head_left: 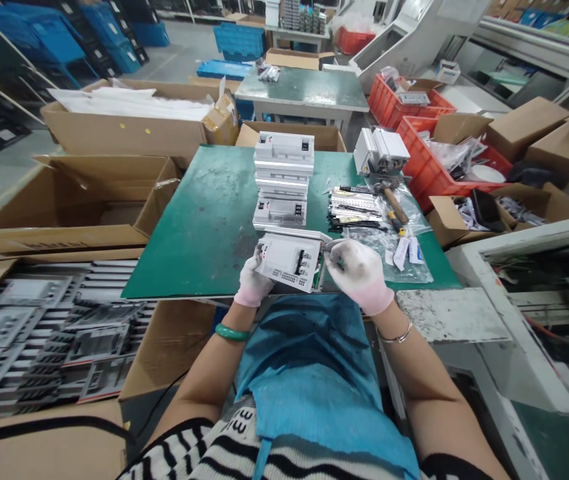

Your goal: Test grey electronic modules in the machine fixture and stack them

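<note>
A grey-white plastic device housing [284, 257] with black terminals and a green board edge on its right side is tilted at the table's front edge. My left hand [254, 277], in a white glove, grips its left side. At its right end is my right hand [357, 270], gloved too, with thumb and forefinger pinched together at the board edge; whatever lies between them is too small to name. Behind the housing, similar units [284, 177] stand in a row on the green table [199, 220]. Thin strips [354, 208] and a hammer [395, 203] lie to the right.
Cardboard boxes, one holding grey housings [89, 333], stand on the left. Another open box [79, 200] is beyond it. Red crates [444, 160] and a small box of parts [449, 220] are on the right. More grey units [382, 150] sit at the table's back right corner.
</note>
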Tool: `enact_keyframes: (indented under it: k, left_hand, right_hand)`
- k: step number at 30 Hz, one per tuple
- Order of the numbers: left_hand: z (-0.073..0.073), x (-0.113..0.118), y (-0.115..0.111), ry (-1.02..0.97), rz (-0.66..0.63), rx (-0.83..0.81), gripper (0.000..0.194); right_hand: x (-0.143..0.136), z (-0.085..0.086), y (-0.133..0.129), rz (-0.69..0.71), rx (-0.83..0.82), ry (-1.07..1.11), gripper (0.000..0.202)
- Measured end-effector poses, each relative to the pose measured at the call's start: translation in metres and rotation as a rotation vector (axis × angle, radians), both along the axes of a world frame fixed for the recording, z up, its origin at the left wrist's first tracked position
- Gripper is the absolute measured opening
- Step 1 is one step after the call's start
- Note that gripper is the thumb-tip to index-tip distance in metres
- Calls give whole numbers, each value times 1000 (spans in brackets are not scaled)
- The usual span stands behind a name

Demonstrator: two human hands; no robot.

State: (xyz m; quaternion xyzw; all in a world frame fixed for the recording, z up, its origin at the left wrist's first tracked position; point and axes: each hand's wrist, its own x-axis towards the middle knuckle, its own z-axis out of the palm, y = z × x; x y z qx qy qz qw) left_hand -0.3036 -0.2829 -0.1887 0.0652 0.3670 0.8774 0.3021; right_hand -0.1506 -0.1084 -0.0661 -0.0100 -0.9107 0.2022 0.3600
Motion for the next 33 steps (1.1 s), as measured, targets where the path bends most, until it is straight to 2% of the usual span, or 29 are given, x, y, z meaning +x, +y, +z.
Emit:
enact_keyframes:
  k: [3,6,8,13,16,21,26,31,33]
  left_hand:
    - [3,3,1,4,7,-4,51]
    - [9,9,3,46,55,-16,48]
    - [13,12,5,77,80,-23,47]
    - [19,14,7,92,61,-41,52]
    - [19,13,6,85,52,-73,53]
    - [20,12,5,64,40,-89,52]
    - [20,10,6,-22,51,-51,43]
    - [22,10,6,-29,63,-47,47]
    - [22,10,6,-20,59,-58,49]
  right_hand:
    - [4,13,4,-53,187,-134,13]
    - [9,21,10,-58,216,-285,12]
    - [10,21,15,-49,85,-341,9]
    - [9,13,26,-19,-445,-339,15]
    - [7,11,31,-4,-614,-374,25]
    - [6,7,38,71,-763,-463,31]
    - [2,-4,37,131,-899,-368,32]
    - [-4,-11,32,95,-901,-278,29]
    - [-5,-14,32,104,-953,-263,31]
